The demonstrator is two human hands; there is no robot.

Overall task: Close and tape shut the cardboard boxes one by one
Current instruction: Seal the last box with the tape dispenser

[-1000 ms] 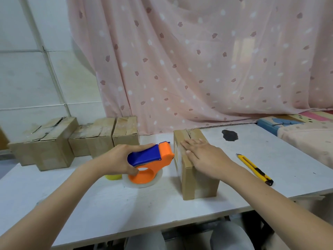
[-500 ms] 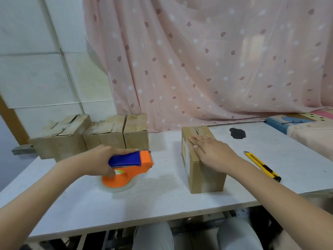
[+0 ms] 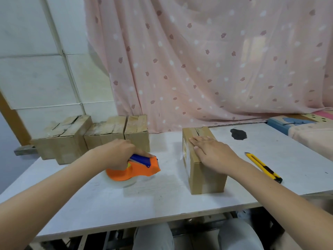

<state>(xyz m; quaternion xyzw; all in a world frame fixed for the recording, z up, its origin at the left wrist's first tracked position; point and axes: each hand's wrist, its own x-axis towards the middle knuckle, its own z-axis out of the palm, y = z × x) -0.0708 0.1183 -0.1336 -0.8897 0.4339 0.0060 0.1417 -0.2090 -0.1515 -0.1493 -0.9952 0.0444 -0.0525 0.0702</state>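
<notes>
1. Now lowered onto white table [image 3: 162,199], left of centre: orange tape dispenser [image 3: 134,170], blue handle gripped by left hand [image 3: 118,153].
2. Standing right of centre: closed cardboard box [image 3: 207,177].
3. Resting flat on box top: right hand [image 3: 213,153], fingers straight.
4. Lying right: yellow utility knife [image 3: 262,166].

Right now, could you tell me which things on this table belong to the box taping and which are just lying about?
For the job:
- tape dispenser, held by left hand
- cardboard box, under right hand
- three boxes at back left

Lying about:
- yellow utility knife
- dark stain
</notes>
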